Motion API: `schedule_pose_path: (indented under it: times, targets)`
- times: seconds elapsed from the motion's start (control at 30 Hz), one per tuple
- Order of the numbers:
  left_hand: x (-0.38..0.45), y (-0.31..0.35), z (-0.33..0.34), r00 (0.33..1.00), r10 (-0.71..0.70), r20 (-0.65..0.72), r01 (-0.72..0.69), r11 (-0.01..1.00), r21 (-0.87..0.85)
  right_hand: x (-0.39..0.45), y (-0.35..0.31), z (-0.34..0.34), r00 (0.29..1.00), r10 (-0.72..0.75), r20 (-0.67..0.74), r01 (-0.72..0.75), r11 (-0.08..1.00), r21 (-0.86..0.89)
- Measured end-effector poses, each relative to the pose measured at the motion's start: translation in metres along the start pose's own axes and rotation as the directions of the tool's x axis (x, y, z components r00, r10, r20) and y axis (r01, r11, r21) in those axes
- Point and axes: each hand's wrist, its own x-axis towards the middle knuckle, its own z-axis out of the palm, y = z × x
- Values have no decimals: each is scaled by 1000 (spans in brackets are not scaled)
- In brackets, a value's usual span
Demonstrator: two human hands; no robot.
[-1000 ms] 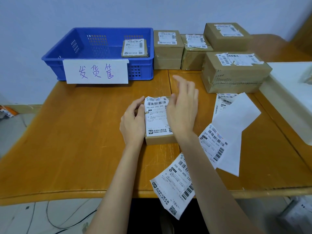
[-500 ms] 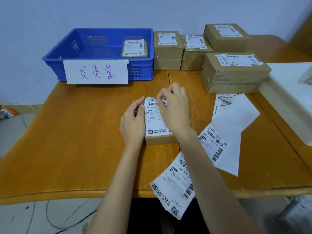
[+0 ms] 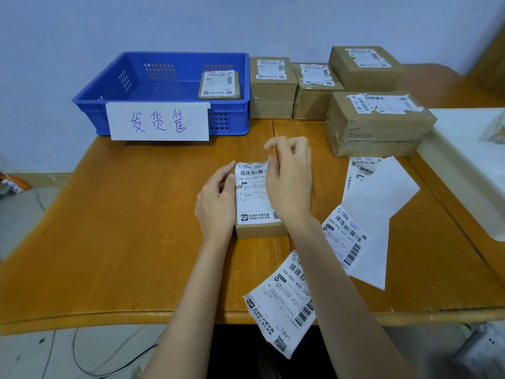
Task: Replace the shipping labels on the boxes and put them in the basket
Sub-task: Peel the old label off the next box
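Note:
A small flat cardboard box lies in the middle of the wooden table, its top covered by a white shipping label. My left hand grips the box's left edge, thumb on the label. My right hand covers the box's right side, and its curled fingers pinch the label's lifted far right corner. The blue basket stands at the back left with a paper sign on its front. One labelled box lies inside it.
Several labelled cardboard boxes stand along the back right. Loose labels and a white backing sheet lie at the front right, one label hanging over the table edge. A white foam container sits at the far right.
My right hand went from flat over the label's top to curled fingers pinching the label's far right corner, which now curls up. The left hand and box stayed put.

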Motion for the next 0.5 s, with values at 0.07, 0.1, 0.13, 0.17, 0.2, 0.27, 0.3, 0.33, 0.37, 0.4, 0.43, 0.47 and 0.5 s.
schedule_pose_path:
  times: [0.07,0.1,0.13,0.17,0.2,0.27,0.3,0.33,0.37,0.4,0.43,0.47,0.5]
  targets:
    - [0,0,0,1000,1,5,-1,1000,-3,-1,2,1,995,-1,99,3,1000,-21]
    - [1,-1,0,1000,3,8,-3,1000,-2,0,2,2,989,-13,147,18,999,-33]
    - [1,-1,0,1000,5,10,-5,1000,1,0,2,3,985,-29,171,38,998,-48]
    - [1,-2,0,1000,6,10,-6,1000,5,0,3,4,983,-45,175,57,997,-61]
    - [1,-1,0,1000,6,9,-6,1000,9,0,3,4,984,-55,169,67,995,-67]
    - [1,0,0,1000,1,3,-1,1000,7,1,2,4,986,-63,152,73,996,-58]
    - [0,0,0,1000,-1,0,1,1000,3,1,2,4,987,-69,144,77,996,-53]
    - [0,1,0,1000,-3,-3,3,1000,1,1,2,3,988,-75,136,82,995,-52]
    - [0,1,0,1000,-3,-3,3,1000,0,0,2,3,989,-80,125,87,995,-53]
    - [0,2,0,1000,-2,-1,2,1000,0,0,2,3,990,-80,113,86,995,-54]
    - [0,2,0,1000,-1,0,1,1000,-1,-1,3,2,992,-75,100,81,995,-51]
    - [0,2,0,1000,0,-2,0,1000,0,-2,3,2,993,-69,91,73,996,-45]
    - [1,1,0,1000,0,-3,0,1000,3,-2,3,1,994,-61,87,65,997,-40]
